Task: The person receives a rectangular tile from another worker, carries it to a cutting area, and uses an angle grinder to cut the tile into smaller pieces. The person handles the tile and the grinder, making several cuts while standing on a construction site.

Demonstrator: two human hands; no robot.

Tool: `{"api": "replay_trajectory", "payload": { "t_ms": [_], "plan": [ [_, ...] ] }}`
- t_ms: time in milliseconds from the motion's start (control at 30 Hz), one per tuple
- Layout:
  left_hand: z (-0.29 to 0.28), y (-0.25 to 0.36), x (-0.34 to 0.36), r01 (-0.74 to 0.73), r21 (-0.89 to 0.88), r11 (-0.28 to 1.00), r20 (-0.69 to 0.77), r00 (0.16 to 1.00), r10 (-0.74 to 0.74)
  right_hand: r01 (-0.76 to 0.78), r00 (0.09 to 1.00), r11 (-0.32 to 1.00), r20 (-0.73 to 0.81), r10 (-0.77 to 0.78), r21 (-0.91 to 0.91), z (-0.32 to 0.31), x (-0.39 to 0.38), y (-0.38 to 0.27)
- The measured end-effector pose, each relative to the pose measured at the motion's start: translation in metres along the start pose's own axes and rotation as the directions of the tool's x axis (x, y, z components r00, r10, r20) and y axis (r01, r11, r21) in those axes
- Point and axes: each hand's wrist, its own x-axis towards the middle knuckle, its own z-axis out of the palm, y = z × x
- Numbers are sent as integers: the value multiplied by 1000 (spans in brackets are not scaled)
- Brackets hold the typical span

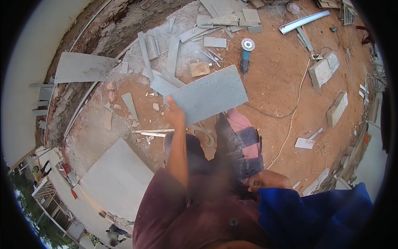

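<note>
My left hand (175, 114) grips the left end of a flat grey rectangular stone tile (215, 94), its thumb lying over the top face. The tile is held in front of my legs, tilted with its right end farther away. My right hand (268, 180) is low, close to my right thigh and body; its fingers are mostly hidden. Beyond the tile, an angle grinder (245, 60) with a teal body and a pale disc lies on the reddish ground. Under and behind the tile's left end is another grey slab piece (163, 85).
Stone offcuts (251, 15) pile at the far side. A large pale slab (118, 178) stands at my left. A cable (299, 95) runs along the right to a socket block (316, 57). Concrete blocks (322, 74) and a trowel-like tool (304, 142) lie at right; a trench edges the left.
</note>
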Motion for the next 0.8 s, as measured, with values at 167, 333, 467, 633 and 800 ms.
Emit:
{"api": "replay_trajectory", "payload": {
  "t_ms": [167, 333, 467, 633, 800],
  "plan": [
    [156, -50, 77, 25, -53, 998, 91, 996, -20, 106, 400, 990, -915, 45, 95, -211, 206, 152],
    [275, -112, 138, 66, 62, 996, 97, 993, -72, 263, 563, 906, -815, 134, 331, -287, 429, 245],
    [334, -147, 151, 49, 14, 999, 91, 995, -50, 94, 458, 986, -885, 77, 135, -324, 519, 313],
    [367, -178, 169, -131, 167, 977, 53, 991, 124, 57, 382, 998, -924, 2, 25, -377, 569, 324],
    [363, -180, 188, -245, 402, 882, 219, 961, 167, -10, 427, 995, -901, -81, -94, -408, 590, 320]
  ]
}}
